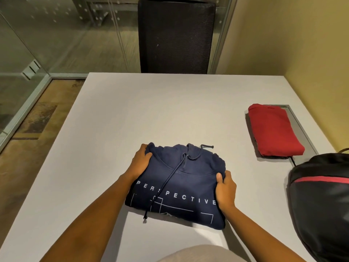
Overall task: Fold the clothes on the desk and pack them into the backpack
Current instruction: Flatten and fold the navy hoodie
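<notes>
grey desk [113, 120] carries a folded navy hoodie [177, 188]; left hand [138, 164] and right hand [225, 192] grip its side edges. soft, probably floppy: support both sides.

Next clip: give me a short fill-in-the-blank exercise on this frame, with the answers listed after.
1. The left hand and right hand grip the hoodie, whose print reads ____.
2. The folded red garment lies to the hoodie's ____.
3. The black backpack has a ____ stripe.
Answers: PERSPECTIVE; right; red.
</notes>
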Motion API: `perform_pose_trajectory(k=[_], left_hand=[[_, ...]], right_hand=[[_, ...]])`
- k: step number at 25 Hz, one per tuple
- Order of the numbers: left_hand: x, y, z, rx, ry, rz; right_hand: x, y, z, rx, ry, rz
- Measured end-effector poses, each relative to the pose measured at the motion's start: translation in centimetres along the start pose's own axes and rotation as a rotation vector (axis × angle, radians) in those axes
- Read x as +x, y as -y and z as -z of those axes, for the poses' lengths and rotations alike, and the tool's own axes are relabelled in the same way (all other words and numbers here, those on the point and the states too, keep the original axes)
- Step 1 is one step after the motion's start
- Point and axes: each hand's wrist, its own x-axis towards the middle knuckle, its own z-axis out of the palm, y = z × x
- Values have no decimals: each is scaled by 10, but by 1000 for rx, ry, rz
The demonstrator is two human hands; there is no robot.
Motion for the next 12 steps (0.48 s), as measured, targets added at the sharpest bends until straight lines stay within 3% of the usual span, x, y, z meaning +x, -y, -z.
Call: perform_pose_trajectory(k=[3, 9, 12], left_hand=[[14, -7, 5, 74, 84, 28], [22, -3, 2, 569, -103, -265], [21, -7, 1, 757, -189, -217]], right_hand=[[5, 1, -2, -13, -14, 4], [11, -13, -2, 6, -157, -26], [21, -18, -2, -212, -124, -34]])
